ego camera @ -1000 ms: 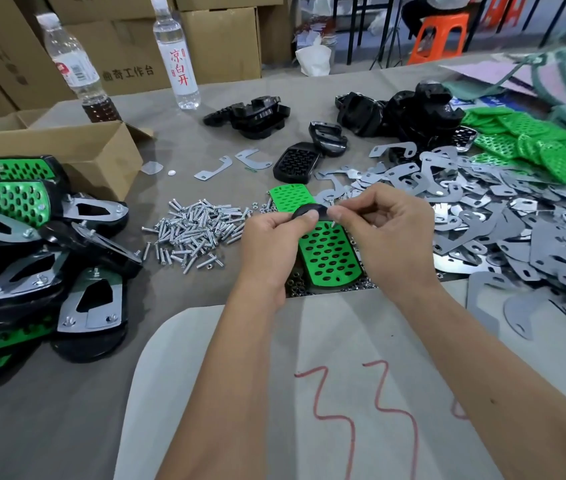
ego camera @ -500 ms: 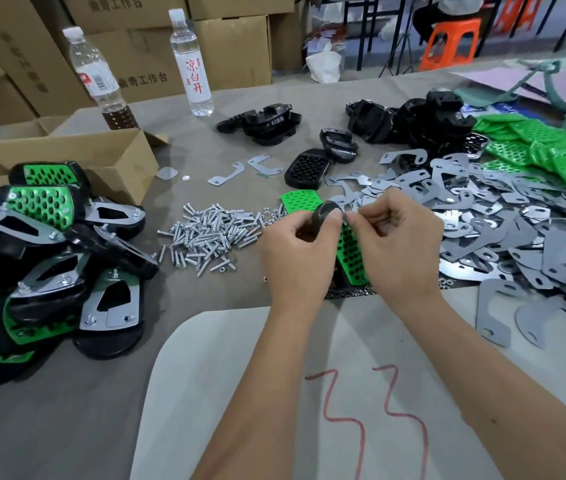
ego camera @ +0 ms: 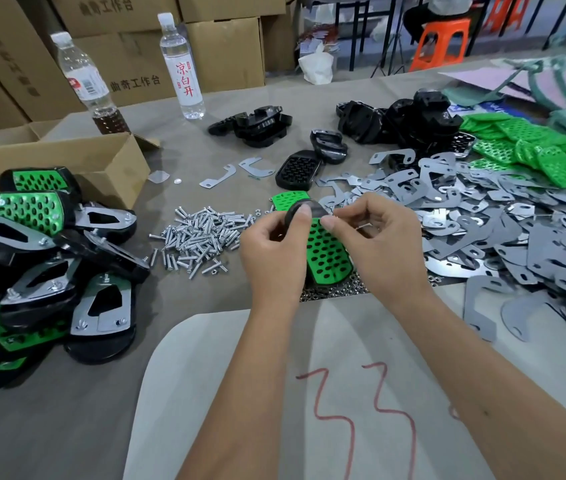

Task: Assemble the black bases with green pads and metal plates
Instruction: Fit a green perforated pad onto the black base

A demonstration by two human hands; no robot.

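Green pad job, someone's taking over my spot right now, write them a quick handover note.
Left hand and right hand together hold one black base with a green pad above the table.
Screws lie left of it, metal plates right, spare green pads and black bases far right.
Done: finished units stacked at left.
Left: plate and screws on the held piece, then the remaining parts.

Both forearms extend forward from the bottom edge and converge at centre frame, bare to the elbow. Left hand (ego camera: pixel 274 251): back of the hand toward the camera, fingers curled, thumb raised and pressed against a small dark part. Right hand (ego camera: pixel 382 244): fingers curled, thumb and forefinger pinching the same part from the opposite side. Thumb tips nearly meet.
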